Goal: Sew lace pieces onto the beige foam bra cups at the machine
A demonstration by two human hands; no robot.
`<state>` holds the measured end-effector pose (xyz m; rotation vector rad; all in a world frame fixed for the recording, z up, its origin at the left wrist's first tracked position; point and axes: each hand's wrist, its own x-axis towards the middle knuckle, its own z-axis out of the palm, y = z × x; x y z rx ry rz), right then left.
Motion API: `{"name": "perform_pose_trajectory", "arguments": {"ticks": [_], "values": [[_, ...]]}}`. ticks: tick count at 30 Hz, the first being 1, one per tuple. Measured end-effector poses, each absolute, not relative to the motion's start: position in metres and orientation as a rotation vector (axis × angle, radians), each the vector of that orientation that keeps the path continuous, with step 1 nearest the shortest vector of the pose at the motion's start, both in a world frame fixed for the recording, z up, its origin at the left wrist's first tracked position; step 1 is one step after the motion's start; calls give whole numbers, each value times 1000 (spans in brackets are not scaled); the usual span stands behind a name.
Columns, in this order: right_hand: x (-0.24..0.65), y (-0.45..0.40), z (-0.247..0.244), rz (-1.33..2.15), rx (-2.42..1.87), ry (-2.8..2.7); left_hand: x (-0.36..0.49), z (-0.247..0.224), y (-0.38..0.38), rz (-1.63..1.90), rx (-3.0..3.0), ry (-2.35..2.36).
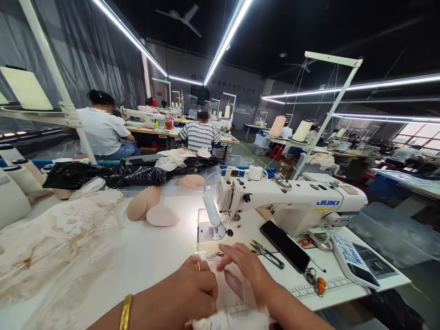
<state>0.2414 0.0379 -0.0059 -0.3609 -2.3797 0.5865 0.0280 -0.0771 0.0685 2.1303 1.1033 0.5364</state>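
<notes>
Sheer white fabric [225, 293] lies at the table's front edge, between and under my hands. My left hand [192, 286], with a ring and a gold bracelet, is closed on the fabric, its fingers bent together. On the right, my right hand [245, 266] rests over the fabric with its fingers stretched forward and slightly blurred. Just beyond them is the needle plate of the white sewing machine [292, 201], lit by a small lamp [211, 208]. Beige oval pads [142, 204] and a paler one [162, 215] lie left of the machine.
Cream lace fabric [65, 233] covers the left of the table. Right of my hands lie thread snips [268, 254], a black phone [285, 245] and a keychain [319, 285]. Black plastic bags [92, 174] line the back edge. Other people sit at machines beyond.
</notes>
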Motion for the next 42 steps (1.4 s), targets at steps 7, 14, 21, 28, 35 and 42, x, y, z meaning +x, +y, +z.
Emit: {"name": "perform_pose_trajectory", "arguments": {"ticks": [7, 14, 21, 28, 35, 42], "values": [[217, 110, -17, -35, -154, -2667, 13, 38, -9, 188, 2594, 1253], [227, 110, -19, 131, -318, -2693, 11, 31, -3, 239, 2521, 1323], [225, 111, -16, 159, -448, -2684, 12, 29, -1, 364, 2530, 1319], [225, 114, -20, 211, -524, -2646, 11, 28, 3, 401, 2499, 1341], [226, 115, -24, 223, -523, -2653, 8, 29, 3, 424, 2513, 1342], [226, 114, -24, 217, -530, -2649, 11, 30, 2, 439, 2535, 1333]]}}
